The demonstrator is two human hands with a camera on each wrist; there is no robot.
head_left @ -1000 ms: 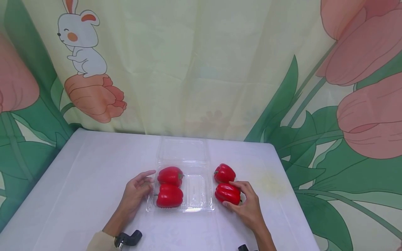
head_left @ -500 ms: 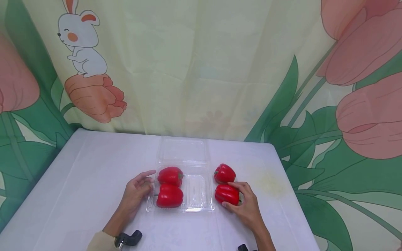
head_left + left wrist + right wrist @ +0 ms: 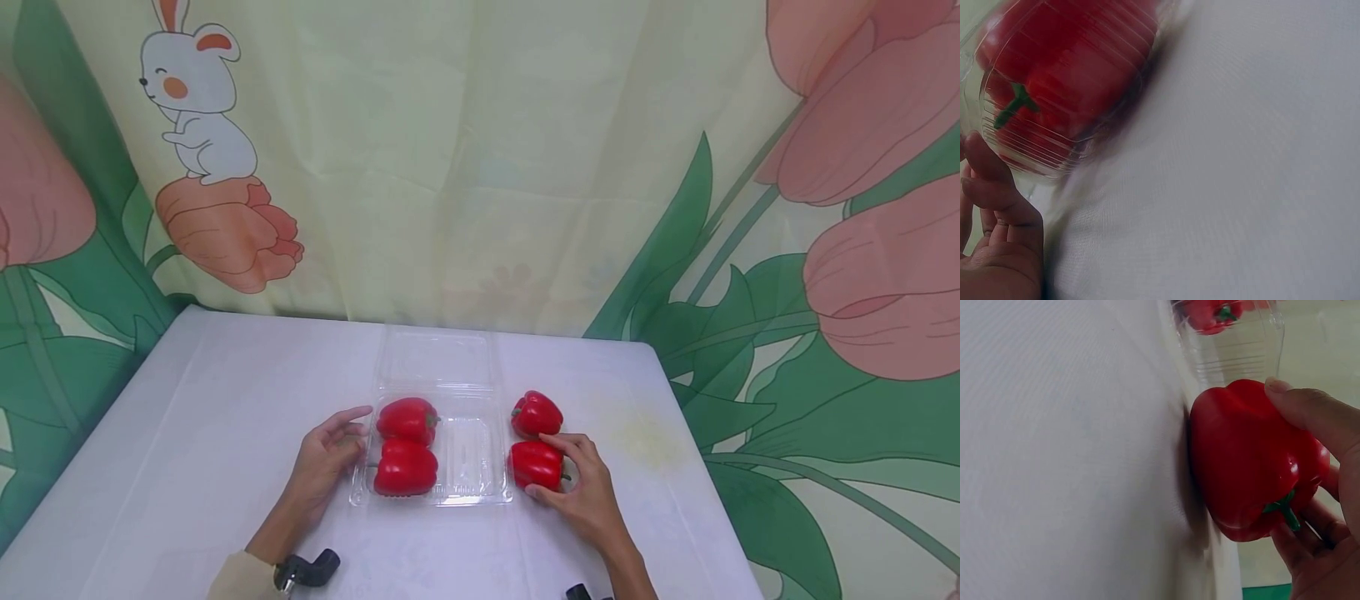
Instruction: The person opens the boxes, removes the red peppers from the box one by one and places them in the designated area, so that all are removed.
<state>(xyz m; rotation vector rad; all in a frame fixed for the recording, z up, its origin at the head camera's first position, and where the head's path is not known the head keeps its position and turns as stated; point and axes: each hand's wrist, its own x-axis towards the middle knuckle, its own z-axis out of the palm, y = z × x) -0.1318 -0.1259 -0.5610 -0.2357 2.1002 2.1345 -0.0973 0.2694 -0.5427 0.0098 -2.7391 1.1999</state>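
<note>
The right hand (image 3: 594, 493) pinches a glossy, lobed pepper (image 3: 536, 465) just right of the box (image 3: 471, 457) (clear ribbed plastic, thin-rimmed, right half bare); the left hand (image 3: 324, 461), relaxed, is just left of it.

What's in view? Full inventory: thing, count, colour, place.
Table: 1, white, foreground
Patch: 1, yellowish, table's right side
Container: 1, clear, mid-table, lid open
Packed peppers: 2, red, container's left half
Held pepper: 1, red, right of container
Loose pepper: 1, red, behind held pepper
Backdrop: 1, pale yellow-green, behind table
Printed rabbit: 1, white, backdrop's left
Printed tulips: several, pink-orange, both sides of backdrop
Wrist devices: 2, black, one per wrist
Sleeve: 1, beige, left forearm
Left hand: 1, bare, container's left edge, contact unclear
Right hand: 1, bare, gripping held pepper
</note>
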